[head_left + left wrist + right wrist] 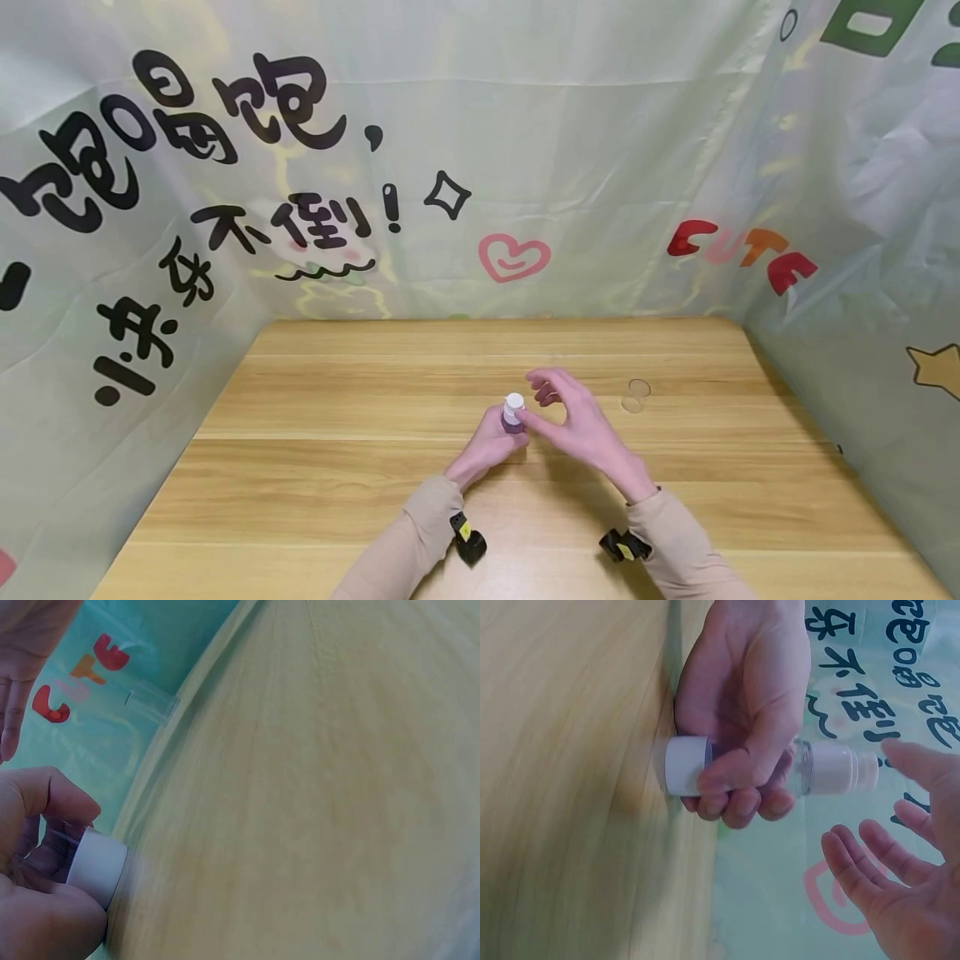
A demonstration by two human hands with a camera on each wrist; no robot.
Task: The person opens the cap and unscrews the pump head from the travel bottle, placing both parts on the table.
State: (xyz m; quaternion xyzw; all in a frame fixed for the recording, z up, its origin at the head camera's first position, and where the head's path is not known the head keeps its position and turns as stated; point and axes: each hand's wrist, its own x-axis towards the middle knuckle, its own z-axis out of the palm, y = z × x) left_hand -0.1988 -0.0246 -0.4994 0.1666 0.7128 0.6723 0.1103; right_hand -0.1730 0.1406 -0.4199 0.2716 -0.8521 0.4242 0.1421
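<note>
My left hand (pixel 742 697) grips a small clear bottle (pixel 804 766), fingers curled round its middle. The bottle has a white narrow-tipped top (pixel 836 768) and a white band (pixel 686 766) at its base. In the head view the bottle stands upright just above or on the wooden table; I cannot tell which. My right hand (pixel 581 421) hovers beside the white top with fingers spread and loosely bent. Its thumb (pixel 911 761) is close to the tip, and contact is unclear. In the left wrist view the white base (pixel 99 866) shows below my left fingers.
A clear cup-like cylinder (pixel 636 397) stands on the table (pixel 360 483) to the right of my right hand. A printed curtain (pixel 585 167) rises behind the table and along both sides. Black wrist devices (pixel 469 540) are strapped at both sleeves.
</note>
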